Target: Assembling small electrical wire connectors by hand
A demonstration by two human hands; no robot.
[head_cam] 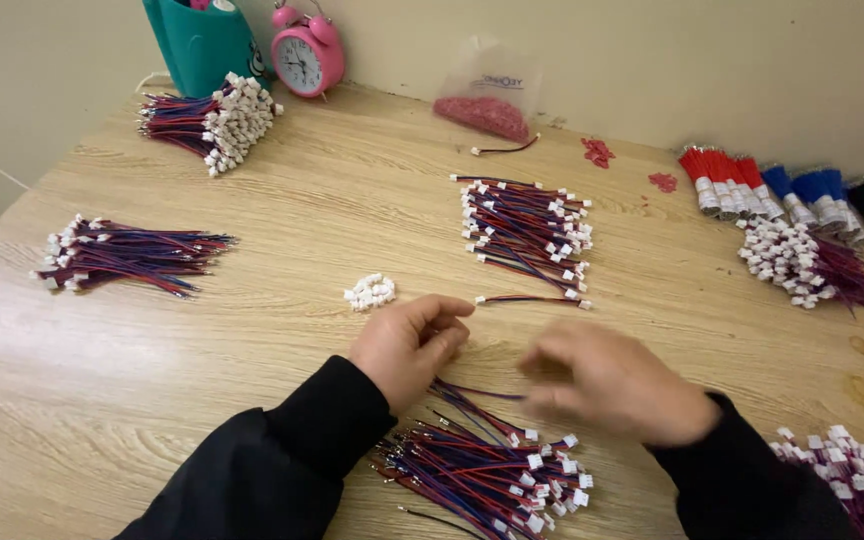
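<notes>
Left hand [407,345]: low middle of the frame, fingers curled w/ thumb and fingertips pinched. Looks like it has thin wires between them, running down to the pile. Can't see the pinch well.
Right hand [612,385]: low right of middle, blurry. Fingers bent, hovering over the tabletop [282,200]. Can't tell if it has hold of anything.
Wire pile [487,470]: bottom middle, just under both hands. Red, blue and purple wires w/ white plugs at the right end.
Single wire [532,299]: lies alone just above the hands, below the middle bunch.
Middle bunch [527,225]: center of frame, wires laid in a neat stack.
White plugs [369,291]: small heap, left of the single wire, near the left hand.
Other stuff: wire bunch mid left [122,255], another upper left [212,120], pink clock [307,55] at top, bag of red bits [487,100] top middle.
Step, my guess: pulling one wire out of the pile.
Next move needs: a clean grip on just one wire, w/o dragging the others along.
</notes>
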